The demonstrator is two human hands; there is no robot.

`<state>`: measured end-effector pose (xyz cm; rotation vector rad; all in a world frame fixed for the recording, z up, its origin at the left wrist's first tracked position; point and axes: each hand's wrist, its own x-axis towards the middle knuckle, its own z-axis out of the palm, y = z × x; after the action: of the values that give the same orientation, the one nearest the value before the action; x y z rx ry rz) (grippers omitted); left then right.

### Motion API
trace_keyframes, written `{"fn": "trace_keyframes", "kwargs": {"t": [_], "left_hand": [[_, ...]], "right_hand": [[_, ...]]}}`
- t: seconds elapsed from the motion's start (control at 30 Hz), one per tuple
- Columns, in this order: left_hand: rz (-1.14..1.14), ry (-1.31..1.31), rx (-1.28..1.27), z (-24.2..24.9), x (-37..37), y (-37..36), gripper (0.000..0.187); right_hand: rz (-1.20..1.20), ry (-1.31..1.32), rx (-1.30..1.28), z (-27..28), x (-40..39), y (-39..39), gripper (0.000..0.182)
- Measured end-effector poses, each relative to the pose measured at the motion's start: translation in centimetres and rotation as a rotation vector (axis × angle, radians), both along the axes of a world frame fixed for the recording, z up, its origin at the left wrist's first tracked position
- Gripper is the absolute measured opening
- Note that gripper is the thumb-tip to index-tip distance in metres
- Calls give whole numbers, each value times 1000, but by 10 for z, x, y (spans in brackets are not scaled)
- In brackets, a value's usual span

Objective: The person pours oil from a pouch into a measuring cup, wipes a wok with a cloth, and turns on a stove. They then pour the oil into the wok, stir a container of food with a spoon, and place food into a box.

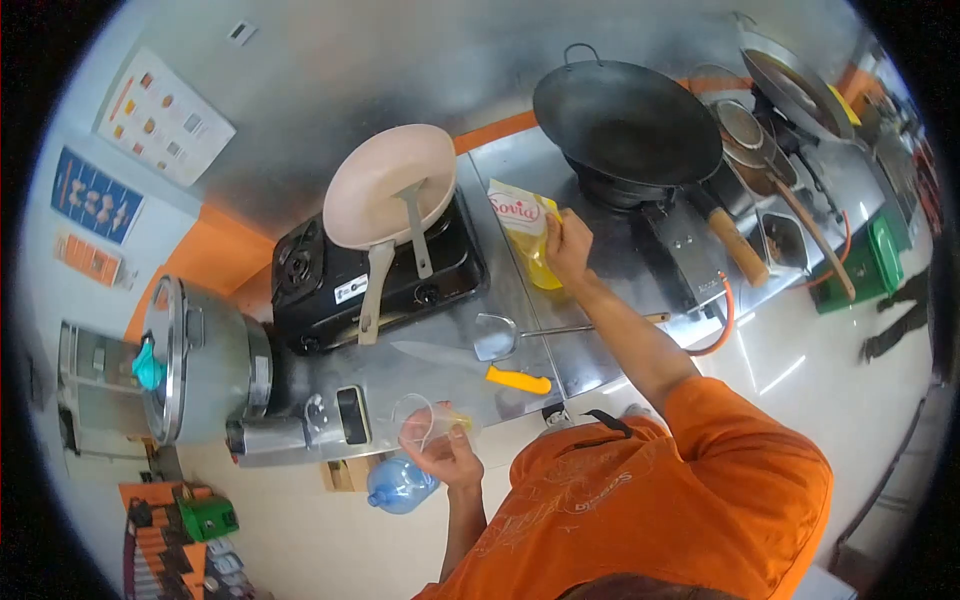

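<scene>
My right hand (pixel 568 245) is closed on the side of a yellow oil pouch (pixel 528 235) with a red label, which stands upright on the steel counter. Below the counter's front edge, my left hand (pixel 447 455) holds a clear plastic cup (pixel 425 422) with a little yellow at its base. Between them on the counter lie a knife with a yellow handle (pixel 518 380) and a metal spatula (pixel 496 338). A pink pan (pixel 365 195) rests on the black stove (pixel 300 290), with a turner lying in it.
A large black wok (pixel 630 125) sits on a burner to the right. Strainers and pans (pixel 745 130) stand beyond it. At the left are a big pressure cooker (pixel 215 350) and a dark phone-like device (pixel 353 415). A blue water bottle (pixel 400 485) is below the counter.
</scene>
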<state>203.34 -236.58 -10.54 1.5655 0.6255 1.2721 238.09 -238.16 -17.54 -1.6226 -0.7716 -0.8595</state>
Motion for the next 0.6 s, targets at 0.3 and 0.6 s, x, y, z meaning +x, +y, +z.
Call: {"fn": "trace_keyframes", "kwargs": {"t": [0.3,0.6], "left_hand": [[-280,77,-85,-14,20,30,48],[-433,102,112,-67,77,54,54]], "right_hand": [[-116,123,17,-33,10,-11,16],[-3,288,-15,-12,-5,-41,17]]}}
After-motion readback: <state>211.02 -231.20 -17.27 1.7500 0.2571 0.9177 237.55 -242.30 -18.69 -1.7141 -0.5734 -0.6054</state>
